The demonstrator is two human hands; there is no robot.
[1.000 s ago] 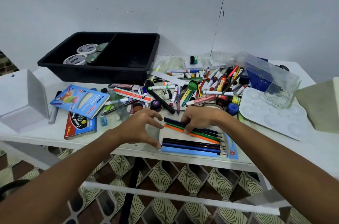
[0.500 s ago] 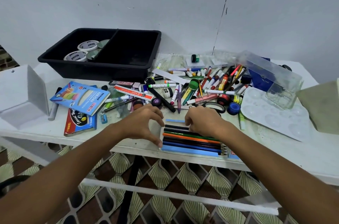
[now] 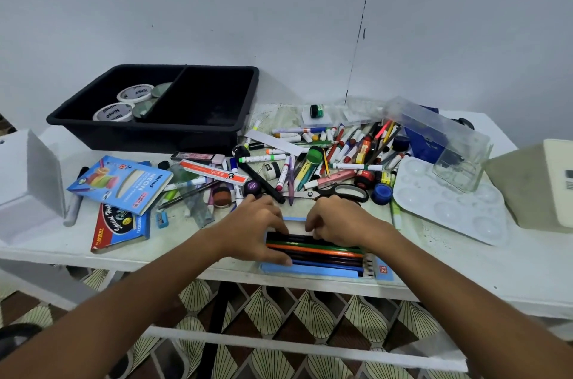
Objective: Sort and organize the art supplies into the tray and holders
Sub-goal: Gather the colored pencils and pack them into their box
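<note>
Head view, left to right: left hand [image 3: 252, 228] and right hand [image 3: 336, 223] both rest curled fingers on the row of coloured pencils [image 3: 313, 251] in the open blue box [image 3: 310, 271] at the bench [image 3: 449, 267] front edge; neither grip visibly clamps a pencil, and the black tray [image 3: 148, 133] sits well behind. Risk, as judged: the box overhangs near the edge, so a push could tip pencils to the floor. Legible: "Ninso NEON" on the pencil pack [image 3: 119, 183], "Ninso" on tape rolls [image 3: 113, 113], "12" on the box flap.
</note>
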